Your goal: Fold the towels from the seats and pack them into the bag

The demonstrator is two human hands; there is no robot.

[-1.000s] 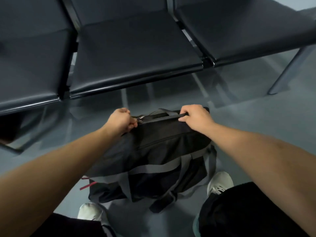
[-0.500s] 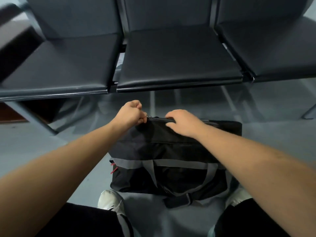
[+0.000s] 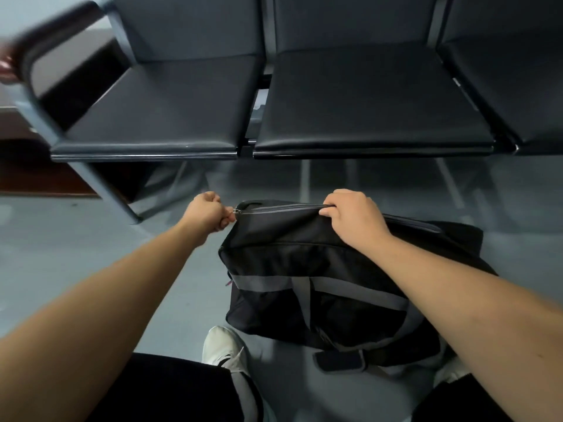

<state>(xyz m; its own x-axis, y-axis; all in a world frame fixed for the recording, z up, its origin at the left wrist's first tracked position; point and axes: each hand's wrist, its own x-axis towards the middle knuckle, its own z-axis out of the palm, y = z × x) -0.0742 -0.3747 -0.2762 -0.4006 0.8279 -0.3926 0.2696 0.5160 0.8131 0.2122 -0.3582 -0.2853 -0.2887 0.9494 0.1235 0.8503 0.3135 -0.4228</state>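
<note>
A black duffel bag (image 3: pixel 307 269) with grey straps stands on the floor in front of a row of dark seats (image 3: pixel 359 95). Its top zipper runs shut between my two hands. My left hand (image 3: pixel 208 214) pinches the metal zipper pull (image 3: pixel 236 211) at the bag's left end. My right hand (image 3: pixel 350 217) grips the fabric along the zipper line near the middle of the top edge. No towels show on the seats or outside the bag.
A grey seat leg (image 3: pixel 100 190) stands left of the bag. A dark armrest (image 3: pixel 61 44) sits at the upper left. My white shoes (image 3: pixel 222 345) flank the bag on the grey floor (image 3: pixel 76 254), and a brown surface (image 3: pixel 36 175) lies at far left.
The view has swung left, so the bag sits further right. My left hand has drawn the zipper pull to the bag's left end, and my hands are now further apart than half a second ago.
</note>
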